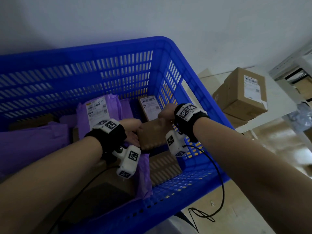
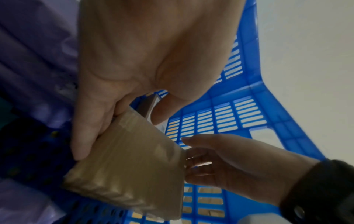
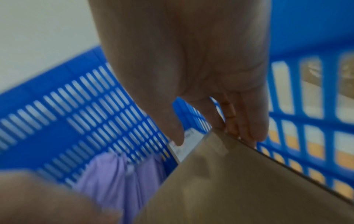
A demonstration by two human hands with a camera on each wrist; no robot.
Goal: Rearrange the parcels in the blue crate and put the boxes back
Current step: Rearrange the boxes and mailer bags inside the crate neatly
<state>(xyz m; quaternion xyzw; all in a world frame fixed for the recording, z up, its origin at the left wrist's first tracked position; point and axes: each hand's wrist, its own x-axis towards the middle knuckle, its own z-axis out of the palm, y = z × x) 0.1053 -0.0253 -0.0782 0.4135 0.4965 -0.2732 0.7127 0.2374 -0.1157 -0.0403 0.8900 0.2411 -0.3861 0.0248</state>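
A brown taped box hangs tilted inside the blue crate, held between both hands. My left hand grips its left end, thumb on one face and fingers on the other. My right hand pinches its upper right edge, thumb by a white label and fingers behind. Purple parcels fill the crate's left side; one carries a label. A labelled box lies behind the held one, and another brown box below it.
Outside the crate on the right, cardboard boxes are stacked on a white shelf. A black cable loops on the floor by the crate's near corner. A dark flat box lies in the crate under my left forearm.
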